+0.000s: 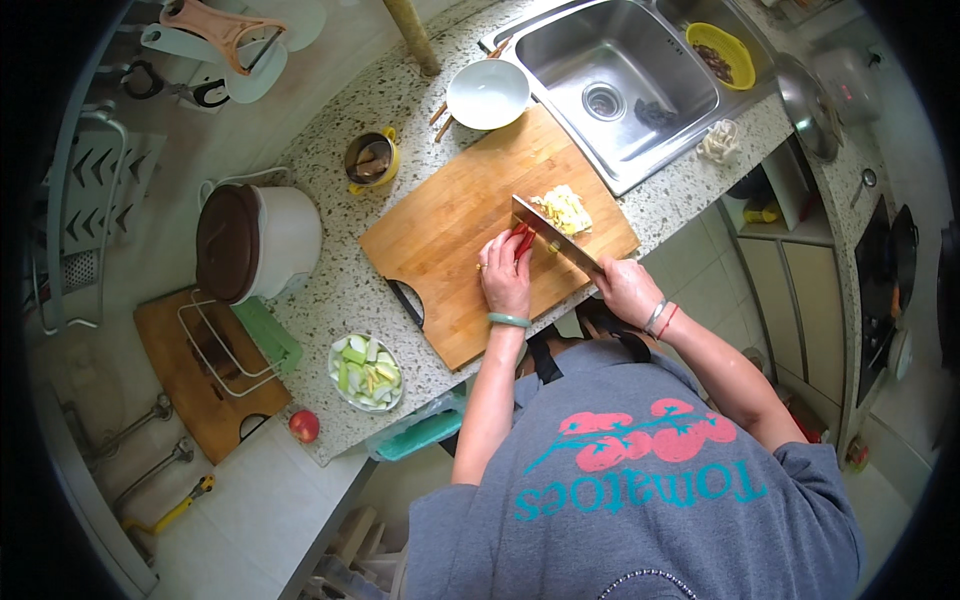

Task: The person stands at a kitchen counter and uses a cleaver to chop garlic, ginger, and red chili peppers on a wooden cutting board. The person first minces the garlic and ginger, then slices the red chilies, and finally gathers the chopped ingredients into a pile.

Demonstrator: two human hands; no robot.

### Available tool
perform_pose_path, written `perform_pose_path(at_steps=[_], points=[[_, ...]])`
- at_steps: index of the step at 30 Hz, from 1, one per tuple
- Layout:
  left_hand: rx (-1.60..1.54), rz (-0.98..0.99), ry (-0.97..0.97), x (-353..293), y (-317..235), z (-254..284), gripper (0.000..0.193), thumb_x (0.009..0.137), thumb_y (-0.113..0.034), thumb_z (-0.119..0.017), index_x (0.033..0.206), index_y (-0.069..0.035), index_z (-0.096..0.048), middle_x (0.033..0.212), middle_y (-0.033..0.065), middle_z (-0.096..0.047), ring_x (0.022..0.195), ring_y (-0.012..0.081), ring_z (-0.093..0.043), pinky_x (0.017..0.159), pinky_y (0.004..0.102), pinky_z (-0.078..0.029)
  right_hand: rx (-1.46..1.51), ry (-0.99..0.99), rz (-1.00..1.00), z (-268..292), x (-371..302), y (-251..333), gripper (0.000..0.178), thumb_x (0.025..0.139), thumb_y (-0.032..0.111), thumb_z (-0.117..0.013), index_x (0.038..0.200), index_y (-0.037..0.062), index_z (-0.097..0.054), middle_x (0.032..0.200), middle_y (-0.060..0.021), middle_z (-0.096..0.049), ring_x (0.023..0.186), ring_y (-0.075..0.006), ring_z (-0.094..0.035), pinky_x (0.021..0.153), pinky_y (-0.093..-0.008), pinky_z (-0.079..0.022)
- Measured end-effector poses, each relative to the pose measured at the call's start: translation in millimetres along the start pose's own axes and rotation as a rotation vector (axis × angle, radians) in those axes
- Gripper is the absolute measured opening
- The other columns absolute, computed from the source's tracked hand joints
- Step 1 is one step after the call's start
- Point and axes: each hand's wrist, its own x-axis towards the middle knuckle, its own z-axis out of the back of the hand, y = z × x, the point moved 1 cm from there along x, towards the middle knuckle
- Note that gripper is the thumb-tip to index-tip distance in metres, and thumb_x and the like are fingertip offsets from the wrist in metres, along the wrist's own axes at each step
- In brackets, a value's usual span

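On the wooden cutting board point(455, 225), my left hand point(507, 275) presses down on red chili peppers point(524, 241) with its fingers curled over them. My right hand point(632, 292) grips the handle of a cleaver point(556, 237). The cleaver's broad blade stands across the board, right beside the peppers and close to my left fingertips. Just beyond the blade lies a small heap of chopped pale-yellow and white pieces point(565, 209). How far the edge has gone into the peppers is hidden by the blade and my fingers.
A white bowl point(488, 94) and a yellow-handled pot point(371, 160) stand behind the board; the steel sink point(620, 80) is at the far right. Left are a rice cooker point(260, 243), a bowl of cut green vegetables point(365, 373) and a red apple point(304, 426). A white cloth point(719, 142) lies by the sink.
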Motion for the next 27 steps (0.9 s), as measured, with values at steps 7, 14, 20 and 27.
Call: perform_pose_path(at_steps=[7, 14, 20, 27], points=[[0.004, 0.015, -0.018, -3.4, 4.5, 4.1, 0.034, 0.080, -0.006, -0.074, 0.113, -0.005, -0.066, 0.115, 0.0105, -0.065, 0.109, 0.0299, -0.058, 0.097, 0.0399, -0.046, 0.194, 0.000, -0.016, -19.7, 0.7, -10.6, 0.025, 0.094, 0.020, -0.058, 0.087, -0.0037, -0.057, 0.074, -0.0299, -0.062, 0.077, -0.0461, -0.064, 0.067, -0.0510, -0.051], [0.026, 0.057, -0.049, -6.3, 14.7, 17.0, 0.036, 0.079, -0.005, -0.075, 0.114, -0.007, -0.066, 0.114, 0.0089, -0.066, 0.107, 0.0284, -0.059, 0.097, 0.0392, -0.046, 0.352, 0.131, -0.144, -22.3, 6.6, -3.9, 0.026, 0.094, 0.022, -0.058, 0.094, -0.0040, -0.062, 0.078, -0.0292, -0.063, 0.076, -0.0432, -0.066, 0.067, -0.0464, -0.053], [-0.067, -0.061, 0.016, 1.4, -6.3, -10.2, 0.035, 0.078, -0.005, -0.076, 0.112, -0.007, -0.067, 0.114, 0.0092, -0.066, 0.108, 0.0290, -0.059, 0.096, 0.0389, -0.047, 0.247, -0.069, 0.002, -2.3, 21.2, -15.9, 0.023, 0.094, 0.020, -0.059, 0.097, -0.0021, -0.065, 0.081, -0.0293, -0.062, 0.079, -0.0448, -0.064, 0.068, -0.0479, -0.051], [-0.064, -0.031, -0.004, 8.5, -18.6, -18.6, 0.033, 0.077, -0.007, -0.076, 0.109, -0.006, -0.067, 0.113, 0.0107, -0.065, 0.107, 0.0311, -0.057, 0.094, 0.0408, -0.046, 0.103, -0.101, 0.032, -1.9, 18.5, -15.9, 0.018, 0.094, 0.016, -0.057, 0.089, -0.0007, -0.060, 0.074, -0.0285, -0.062, 0.074, -0.0459, -0.063, 0.065, -0.0516, -0.052]])
